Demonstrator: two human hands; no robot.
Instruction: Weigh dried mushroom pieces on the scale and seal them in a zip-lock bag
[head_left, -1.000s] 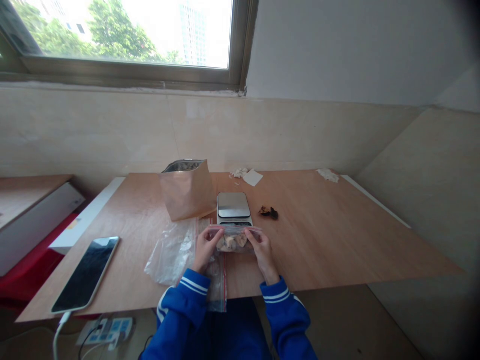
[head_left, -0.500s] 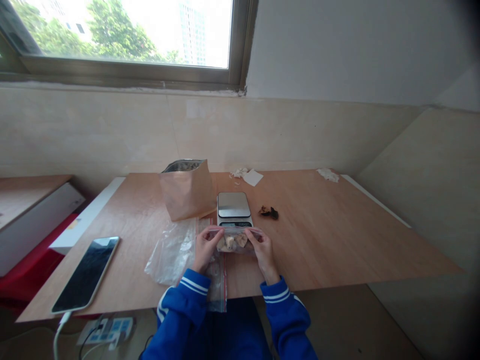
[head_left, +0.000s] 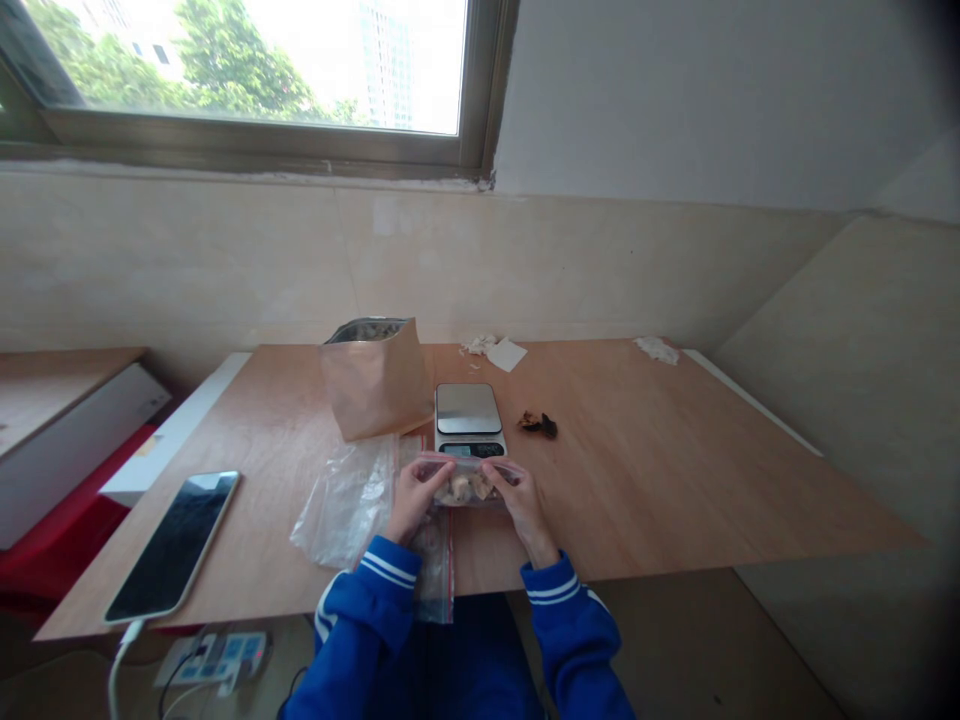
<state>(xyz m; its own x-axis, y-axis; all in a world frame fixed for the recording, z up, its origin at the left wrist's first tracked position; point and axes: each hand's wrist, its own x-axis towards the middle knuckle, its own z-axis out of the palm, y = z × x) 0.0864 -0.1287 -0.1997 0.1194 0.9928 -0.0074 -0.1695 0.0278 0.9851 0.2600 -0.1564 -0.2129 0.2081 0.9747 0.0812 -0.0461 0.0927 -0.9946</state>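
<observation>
A clear zip bag (head_left: 469, 490) with pale dried pieces inside hangs just in front of the scale, held along its top edge by both hands. My left hand (head_left: 414, 492) pinches the left part of that edge between thumb and fingers. Closed the same way, my right hand (head_left: 519, 495) grips the right part. Beyond the bag stands a kitchen scale (head_left: 469, 410) with a bare metal plate and a dark display. Flat clear zip bags (head_left: 349, 505) lie beneath and left of my left hand; one overhangs the table's front edge.
An open brown paper pouch (head_left: 379, 385) stands behind the flat bags. Dark dried scraps (head_left: 538, 425) lie right of the scale. A phone (head_left: 176, 545) on a cable is at the left; white paper (head_left: 506, 354) and crumpled tissue (head_left: 657, 350) lie along the back of the wooden table (head_left: 675, 480).
My thumbs have drawn slightly closer together along the bag's top edge, and more of the scale's display shows above it. The other things lie as before.
</observation>
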